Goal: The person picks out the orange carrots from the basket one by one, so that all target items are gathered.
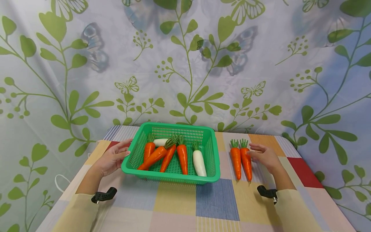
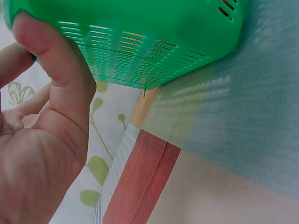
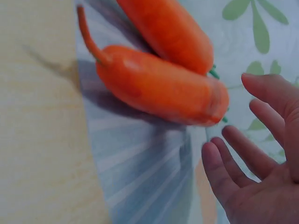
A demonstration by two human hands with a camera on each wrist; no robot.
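Head view shows a green basket (image 1: 174,176) in the middle of the scene, standing on a table with a patchwork cloth (image 1: 176,201). Inside the basket, at the left, an upright-lying carrot (image 1: 148,149) is partly covered by a slanting carrot (image 1: 156,157), whose tip points to the near left. Next to them, toward the right, lie a third carrot (image 1: 167,159) and a fourth carrot (image 1: 182,158), with their green tops at the far side. A white radish (image 1: 199,161) lies at the right part of the basket, and another white radish (image 1: 160,142) is partly hidden behind the carrots, near the far wall. The left hand (image 1: 111,159) is at the left side of the basket, with its fingers loosely bent; in the left wrist view the thumb touches the rim, but I cannot tell if the hand bears any weight. On the cloth, to the right of the basket and apart from it, two more carrots lie side by side: a left loose carrot (image 1: 236,162) and a right loose carrot (image 1: 246,163), with tops far and tips near. The right hand (image 1: 265,158) is just beside the right one, with fingers spread wide and without a grip; the right wrist view shows its palm with nothing in it. Behind the table hangs a pale curtain (image 1: 162,106) with green leaves and butterflies.
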